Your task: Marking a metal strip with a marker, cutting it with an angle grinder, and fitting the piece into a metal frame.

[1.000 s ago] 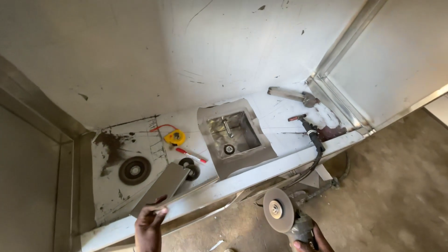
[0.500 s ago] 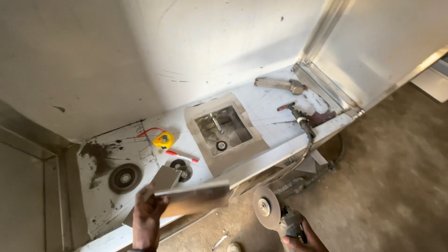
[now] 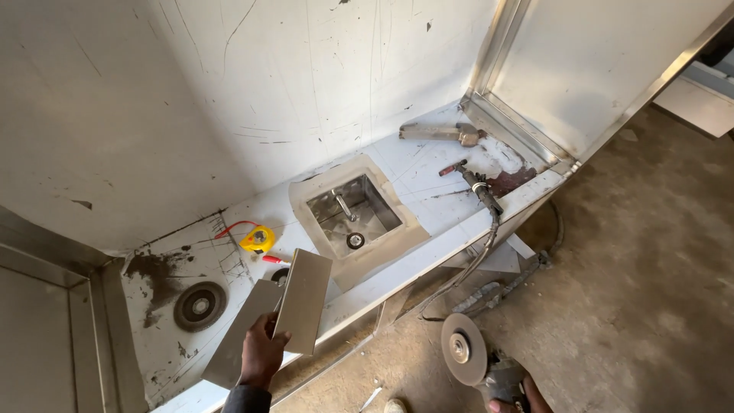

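The plate point(image 3: 304, 300) swung upright; left hand point(image 3: 262, 354) grips it at the worktop's point(image 3: 428, 252) front edge, right hand point(image 3: 527, 398) holds the grinder point(image 3: 468, 353), nothing ground yet

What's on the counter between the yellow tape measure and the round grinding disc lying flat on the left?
In the head view, nothing lies between the yellow tape measure and the flat grinding disc: only bare white counter with dark marks.

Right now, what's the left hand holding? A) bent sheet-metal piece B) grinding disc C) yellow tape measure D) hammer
A: the left hand grips a bent sheet-metal piece over the worktop; the yellow tape measure lies untouched on the worktop, and the right hand holds the angle grinder.
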